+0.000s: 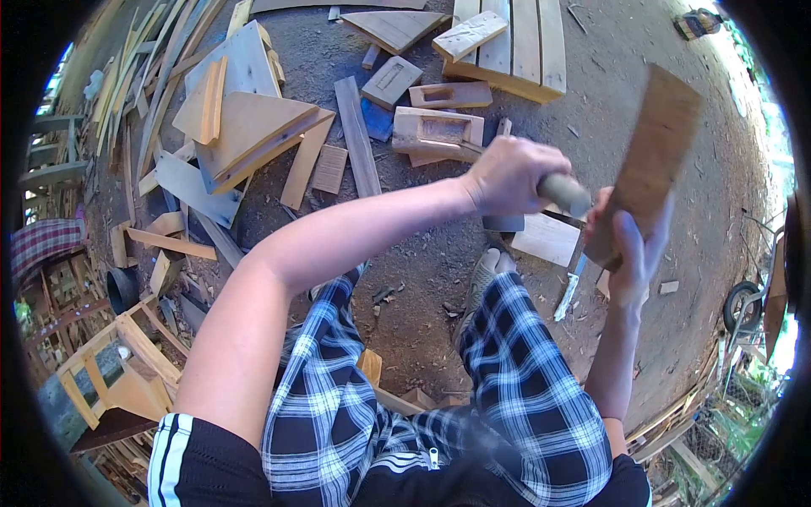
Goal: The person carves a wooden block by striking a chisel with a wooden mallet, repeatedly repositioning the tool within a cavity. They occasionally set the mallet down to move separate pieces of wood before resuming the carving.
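My left hand (517,176) is closed around the round wooden handle (564,194) of what looks like a chisel. Its thin blade (470,146) points left, at the right end of a wooden block (407,128) with a rectangular recess; whether it touches cannot be made out. Raised on the right, my right hand (635,245) grips a flat wooden board (659,127) by its lower end. The board stands nearly upright, slightly blurred, apart from the handle's butt. Behind the recessed block lies another slotted wooden block (473,95).
A slatted wooden piece (528,51) stands at the back. Stacked boards (245,139) and long strips (160,68) fill the left. A pale board (547,239) and a knife with a whitish handle (566,300) lie near my foot (486,275). A wheel (743,306) is at far right.
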Demonstrator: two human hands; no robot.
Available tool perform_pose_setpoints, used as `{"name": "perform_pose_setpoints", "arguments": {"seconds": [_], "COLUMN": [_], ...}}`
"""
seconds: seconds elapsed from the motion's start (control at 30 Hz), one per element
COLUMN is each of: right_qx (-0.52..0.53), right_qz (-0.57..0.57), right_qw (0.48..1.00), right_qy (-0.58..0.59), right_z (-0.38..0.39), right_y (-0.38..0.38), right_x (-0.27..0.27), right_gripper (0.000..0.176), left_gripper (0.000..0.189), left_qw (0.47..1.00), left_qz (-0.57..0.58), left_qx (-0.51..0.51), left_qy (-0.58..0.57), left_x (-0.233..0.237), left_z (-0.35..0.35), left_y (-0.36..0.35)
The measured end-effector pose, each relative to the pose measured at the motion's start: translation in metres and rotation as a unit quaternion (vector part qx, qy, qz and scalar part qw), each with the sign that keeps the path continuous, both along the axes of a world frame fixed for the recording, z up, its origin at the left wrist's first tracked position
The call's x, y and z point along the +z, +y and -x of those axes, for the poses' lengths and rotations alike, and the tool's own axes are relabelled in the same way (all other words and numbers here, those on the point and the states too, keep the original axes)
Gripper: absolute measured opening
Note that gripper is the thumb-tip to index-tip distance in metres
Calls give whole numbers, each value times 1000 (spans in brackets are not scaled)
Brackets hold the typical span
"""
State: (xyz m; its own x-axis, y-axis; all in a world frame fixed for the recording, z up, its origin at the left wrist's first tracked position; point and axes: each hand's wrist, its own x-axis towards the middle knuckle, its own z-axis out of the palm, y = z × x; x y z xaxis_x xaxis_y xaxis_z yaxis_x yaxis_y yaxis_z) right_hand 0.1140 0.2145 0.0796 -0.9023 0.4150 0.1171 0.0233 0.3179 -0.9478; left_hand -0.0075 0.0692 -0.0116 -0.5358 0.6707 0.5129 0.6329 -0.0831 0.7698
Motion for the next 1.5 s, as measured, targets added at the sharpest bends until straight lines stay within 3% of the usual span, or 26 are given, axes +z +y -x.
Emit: {"name": "perform_pose_setpoints", "arguments": {"seconds": [0.17, 0.3, 0.4, 0.83, 0.87, 1.1, 1.17, 1.5], "right_qx": [42, 53, 12, 3, 17, 25, 13, 20], "right_qz": [24, -37, 96, 96, 33, 6, 104, 106], "right_qw": [997, 997, 995, 994, 999, 1000, 993, 993], "right_qy": [56, 29, -37, -53, 1, -4, -63, -52], "right_z": [-4, -8, -10, -7, -5, -7, -9, -12], "right_y": [5, 12, -1, -1, 4, 2, 0, 1], "right_x": [4, -16, -7, -13, -22, -21, -11, -19], "right_gripper": [57, 61, 67, 71, 55, 55, 66, 64], "left_gripper": [22, 25, 26, 26, 26, 25, 24, 21], "left_qw": [999, 999, 999, 1000, 1000, 1000, 1000, 999], "left_qz": [-2, -10, -3, -20, -14, -10, -12, 14], "left_qx": [-26, -25, -27, -10, -8, 1, -3, 25], "left_qy": [30, 26, 47, 21, 17, 16, 20, 13], "left_x": [1, 4, 7, 3, 3, 1, 0, 0], "left_z": [-7, -1, 1, 4, 2, 0, -1, 3], "left_y": [-1, -3, -2, -2, -3, -1, 1, 4]}}
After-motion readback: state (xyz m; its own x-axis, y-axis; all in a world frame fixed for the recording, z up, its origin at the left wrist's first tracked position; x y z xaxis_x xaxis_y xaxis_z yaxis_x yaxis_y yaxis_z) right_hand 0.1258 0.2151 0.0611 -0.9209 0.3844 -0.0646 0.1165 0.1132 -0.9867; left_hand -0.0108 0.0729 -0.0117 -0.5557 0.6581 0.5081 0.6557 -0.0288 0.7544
